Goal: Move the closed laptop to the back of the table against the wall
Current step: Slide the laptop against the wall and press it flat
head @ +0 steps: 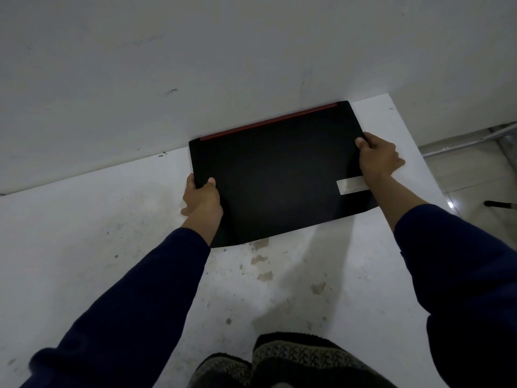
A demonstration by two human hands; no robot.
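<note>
A closed black laptop (279,172) with a red strip along its far edge and a silver sticker near its right side lies flat on the white table (112,247). Its red edge sits right at the grey wall (195,65). My left hand (202,198) grips the laptop's left edge, thumb on the lid. My right hand (378,158) grips the right edge in the same way. Both arms wear dark blue sleeves.
The tabletop is stained and scuffed in front of the laptop. The table's right edge (428,163) drops to a tiled floor with a metal frame and a dark object. A patterned dark cloth (293,362) lies at the near edge.
</note>
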